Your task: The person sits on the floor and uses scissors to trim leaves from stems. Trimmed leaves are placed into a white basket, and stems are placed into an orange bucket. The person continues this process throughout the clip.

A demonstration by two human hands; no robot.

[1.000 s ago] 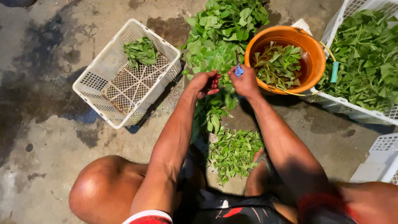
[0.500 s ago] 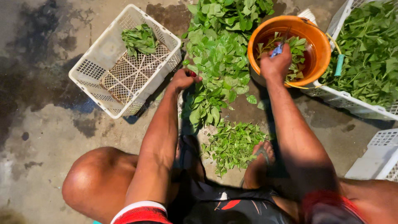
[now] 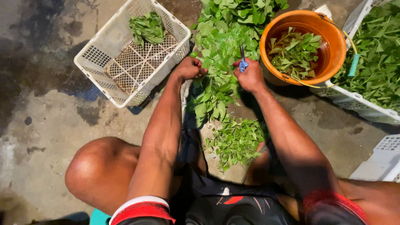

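The left hand (image 3: pixel 189 68) grips the leafy stems (image 3: pixel 216 62) firmly; the right hand (image 3: pixel 250 75), closed on blue scissors (image 3: pixel 243 62), should snip just beside it.

Hard overhead light on the floor (image 3: pixel 50 137); dark shadows under the arms; slight blur at the bottom edge.
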